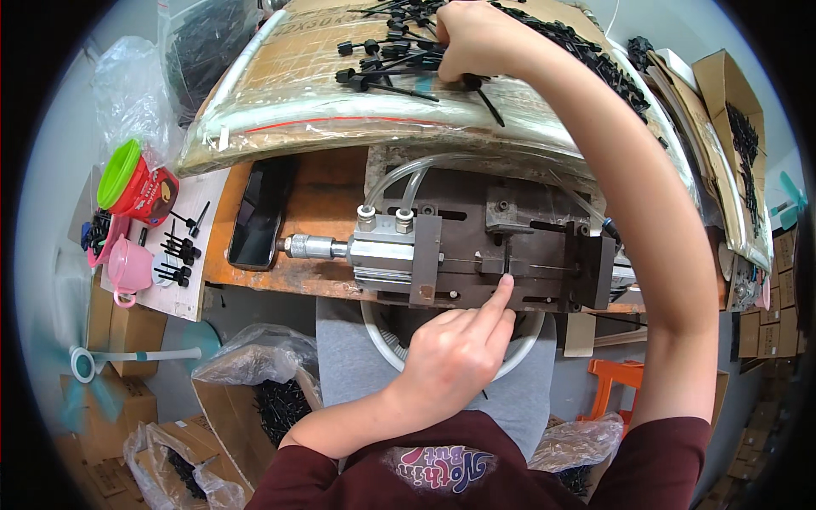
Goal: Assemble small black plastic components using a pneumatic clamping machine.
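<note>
My left hand (455, 361) reaches over the front of a small metal clamping fixture (544, 246). Its index finger is stretched out, with the tip at a thin black piece (508, 255) upright in the middle block; the other fingers are loosely bent and no held thing shows. Farther off, my right hand (484, 42) is curled at a heap of black plastic parts (399, 55) with knob-like heads and thin stems. One such part (486, 100) sticks out from beneath that hand. Its fingertips are partly hidden. The heap lies on a plastic-wrapped cardboard surface (289, 93).
An air cylinder (382, 255) with clear tubes (395, 174) sits left of the fixture, and a phone (259, 212) beside it. Farther left are a red tub (144, 200), a pink cup (130, 265) and more black parts (180, 246). Boxes of parts (280, 408) stand below; a fan (85, 365) is at left.
</note>
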The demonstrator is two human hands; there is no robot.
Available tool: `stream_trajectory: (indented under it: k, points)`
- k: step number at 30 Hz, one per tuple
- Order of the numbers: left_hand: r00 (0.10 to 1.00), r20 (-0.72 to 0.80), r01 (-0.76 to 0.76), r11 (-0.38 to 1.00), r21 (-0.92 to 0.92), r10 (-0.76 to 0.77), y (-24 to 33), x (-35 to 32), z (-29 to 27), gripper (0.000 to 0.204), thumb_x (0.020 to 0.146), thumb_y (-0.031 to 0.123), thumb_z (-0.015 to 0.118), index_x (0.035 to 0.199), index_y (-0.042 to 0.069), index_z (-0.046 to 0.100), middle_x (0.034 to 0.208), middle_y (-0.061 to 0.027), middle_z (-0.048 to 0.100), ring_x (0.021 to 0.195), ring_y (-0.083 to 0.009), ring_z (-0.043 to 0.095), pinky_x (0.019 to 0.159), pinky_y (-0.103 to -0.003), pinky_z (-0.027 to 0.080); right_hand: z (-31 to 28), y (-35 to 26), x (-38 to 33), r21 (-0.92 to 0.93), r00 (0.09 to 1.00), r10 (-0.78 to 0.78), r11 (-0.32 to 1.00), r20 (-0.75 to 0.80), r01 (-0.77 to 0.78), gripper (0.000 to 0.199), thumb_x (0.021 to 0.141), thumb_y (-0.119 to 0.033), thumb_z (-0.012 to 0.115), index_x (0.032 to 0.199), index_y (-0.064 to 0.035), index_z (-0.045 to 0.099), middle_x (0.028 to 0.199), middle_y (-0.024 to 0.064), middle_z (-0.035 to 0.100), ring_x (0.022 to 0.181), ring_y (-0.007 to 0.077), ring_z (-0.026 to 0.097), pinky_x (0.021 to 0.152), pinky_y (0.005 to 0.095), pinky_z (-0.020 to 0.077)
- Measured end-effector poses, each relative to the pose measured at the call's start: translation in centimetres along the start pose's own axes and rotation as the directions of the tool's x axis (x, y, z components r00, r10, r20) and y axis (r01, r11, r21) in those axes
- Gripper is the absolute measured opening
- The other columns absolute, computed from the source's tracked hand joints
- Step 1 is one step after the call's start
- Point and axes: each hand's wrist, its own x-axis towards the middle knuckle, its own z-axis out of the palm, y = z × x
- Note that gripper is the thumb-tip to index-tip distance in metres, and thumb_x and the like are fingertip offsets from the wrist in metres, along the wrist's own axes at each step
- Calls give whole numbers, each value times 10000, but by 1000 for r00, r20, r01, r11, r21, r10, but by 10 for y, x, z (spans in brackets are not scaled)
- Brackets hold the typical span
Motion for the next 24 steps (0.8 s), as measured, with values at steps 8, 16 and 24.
stream_trajectory:
  k: [8, 16, 24]
  points:
    - [999, 21, -32, 999, 19, 31, -9, 8, -1, 243, 700, 95, 782, 903, 23, 670, 1271, -168, 640, 573, -198, 616, 565, -278, 503, 3, 47, -11, -173, 984, -177, 969, 22, 178, 350, 685, -151, 787, 992, 3, 718, 998, 154, 712, 906, 296, 683, 788, 383, 537]
    - [999, 19, -40, 999, 35, 40, -10, 9, -2, 244, 711, 106, 790, 919, 47, 679, 1271, -135, 647, 535, -191, 599, 549, -274, 507, -24, 69, -31, -161, 984, -77, 982, 158, 103, 333, 623, -120, 813, 916, 4, 716, 941, 133, 692, 869, 285, 656, 774, 377, 514]
    - [999, 45, -27, 999, -24, 28, -8, 9, -5, 240, 726, 117, 788, 929, 49, 677, 1272, -132, 646, 575, -210, 632, 563, -279, 520, -14, 58, -31, -109, 993, -67, 991, 100, 78, 368, 636, -72, 740, 990, 14, 692, 892, 160, 687, 833, 289, 662, 772, 381, 529]
